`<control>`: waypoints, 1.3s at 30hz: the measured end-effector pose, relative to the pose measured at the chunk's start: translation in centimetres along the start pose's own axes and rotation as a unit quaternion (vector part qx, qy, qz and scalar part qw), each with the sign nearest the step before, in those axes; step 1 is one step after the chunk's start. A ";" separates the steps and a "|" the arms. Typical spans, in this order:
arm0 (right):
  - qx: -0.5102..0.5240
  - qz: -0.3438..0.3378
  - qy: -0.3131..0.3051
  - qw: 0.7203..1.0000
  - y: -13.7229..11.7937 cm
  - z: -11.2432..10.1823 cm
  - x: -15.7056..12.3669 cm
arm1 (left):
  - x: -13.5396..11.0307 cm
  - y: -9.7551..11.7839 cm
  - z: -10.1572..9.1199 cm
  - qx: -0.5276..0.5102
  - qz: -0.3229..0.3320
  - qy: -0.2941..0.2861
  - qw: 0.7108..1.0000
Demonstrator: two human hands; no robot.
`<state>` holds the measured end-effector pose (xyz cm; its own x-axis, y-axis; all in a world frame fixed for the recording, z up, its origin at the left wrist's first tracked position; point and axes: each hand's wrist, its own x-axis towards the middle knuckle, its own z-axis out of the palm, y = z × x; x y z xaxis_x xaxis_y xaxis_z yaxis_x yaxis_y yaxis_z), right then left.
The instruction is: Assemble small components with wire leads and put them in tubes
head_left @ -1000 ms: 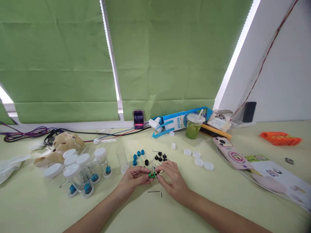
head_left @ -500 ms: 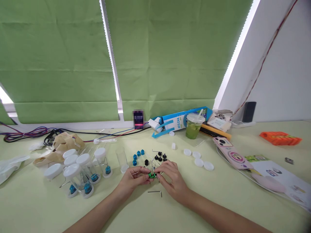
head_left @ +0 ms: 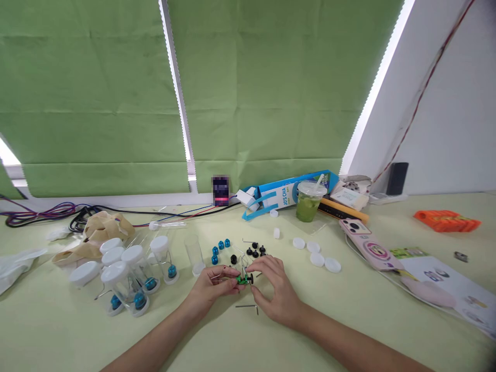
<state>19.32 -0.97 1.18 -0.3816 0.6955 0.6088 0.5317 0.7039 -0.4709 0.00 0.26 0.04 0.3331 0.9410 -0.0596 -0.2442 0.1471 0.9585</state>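
The left hand [head_left: 211, 289] pinches a small green assembly [head_left: 242, 280] between thumb and forefinger. The other fingers are curled in and rest on the table [head_left: 232, 341]. The right hand [head_left: 277, 294] meets it from the other side. Its thumb and forefinger are closed on the black knob [head_left: 250, 278] at the right end of the assembly, and the other fingers are loosely bent. The assembly is held just above the table, in front of the person and between the two hands. Thin metal wires [head_left: 243, 265] stand up from it.

Handling, as a judgement: the assembly looks very light and rigid. The wires look easily bent. Grip should fall on the green body or the knob, not on the wires. A part this small can slip out of a fingertip pinch.

A hex key [head_left: 248, 307] lies on the table just below the hands. Just beyond the fingertips lie loose black knobs [head_left: 256, 252], a black nut [head_left: 233, 259] and blue knobs [head_left: 219, 249]. An open clear tube [head_left: 193, 252] stands to their left.

Further left is a cluster of clear vials [head_left: 132, 274] with white lids, several holding a blue knob. Loose white lids [head_left: 318, 259] lie to the right of the hands.

Toward the window stand an iced green drink [head_left: 309, 202] and a blue carton [head_left: 279, 193] lying on its side. A phone in a pink case [head_left: 366, 243] lies to the right, with an orange object [head_left: 447, 220] well beyond it. Coloured cables [head_left: 46, 212] run along the far left edge.
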 end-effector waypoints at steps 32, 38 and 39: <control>0.012 0.008 -0.008 1.000 0.2 0.1 0.1 | 0.1 -0.3 -0.3 -0.003 0.005 -0.011 1.000; 0.014 0.013 -0.018 1.000 0.2 0.0 0.1 | 0.1 -0.2 -0.2 -0.004 0.008 -0.014 1.000; 0.013 0.014 -0.017 1.000 0.2 0.0 0.1 | 0.1 -0.2 -0.2 -0.005 0.008 -0.014 1.000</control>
<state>19.36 -0.80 1.12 -0.3933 0.7192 0.5728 0.5232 0.6873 -0.5038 -0.08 0.36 -0.17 0.3546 0.9343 -0.0357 -0.2590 0.1348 0.9564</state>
